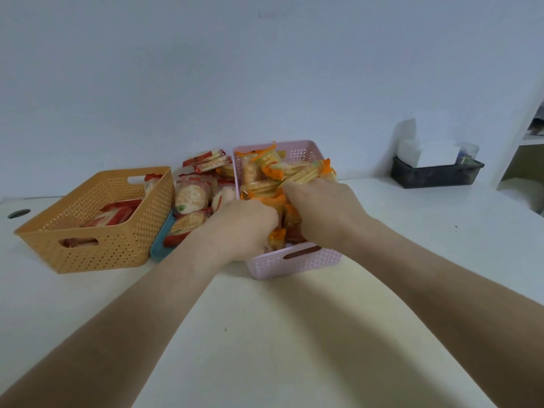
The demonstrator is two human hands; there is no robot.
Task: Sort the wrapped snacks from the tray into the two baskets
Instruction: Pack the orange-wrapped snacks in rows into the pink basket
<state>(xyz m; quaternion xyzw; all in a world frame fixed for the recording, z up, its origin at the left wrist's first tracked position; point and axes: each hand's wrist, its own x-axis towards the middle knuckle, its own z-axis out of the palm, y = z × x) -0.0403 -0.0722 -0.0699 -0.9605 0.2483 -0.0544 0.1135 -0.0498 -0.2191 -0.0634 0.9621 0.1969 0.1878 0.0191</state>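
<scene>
A pink basket (297,262) in the middle is heaped with orange-wrapped snacks (266,169). Both my hands reach into its near half. My left hand (244,225) curls its fingers down round orange-wrapped packets at the basket's front. My right hand (323,207) grips more orange-wrapped packets just behind it; its fingertips are hidden among the wrappers. To the left, an orange basket (97,251) holds a few red-wrapped snacks (116,214). Between the baskets a blue tray (160,241) carries several red-wrapped snacks (191,197).
The baskets stand on a white table (279,334) against a pale wall. A dark bin (435,176) with white paper and a cup sits at the back right. A white shelf (527,148) rises at the far right. A cable hole (19,213) lies far left.
</scene>
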